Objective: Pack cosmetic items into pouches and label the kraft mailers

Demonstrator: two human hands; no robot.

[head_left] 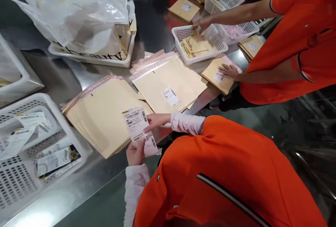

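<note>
Sitting at the lower left of the steel bench [86,181], a white perforated plastic basket [15,181] is holding loose printed labels [56,160]. Above it, at the upper left, a white tray [89,61] is carrying a bulging clear plastic bag [78,20]. Two stacks of padded kraft mailers [102,118] are lying side by side near the centre. Just in front of them, at lower centre, the person's hands are together: the left hand [135,152] is gripping a strip of barcoded labels [138,130] from below, while the right hand [157,122] is holding its upper part. Toward the upper right, a co-worker's hand [201,24] is touching a white basket [199,43], and the co-worker's other hand [228,71] is resting on a single mailer [217,75].
</note>
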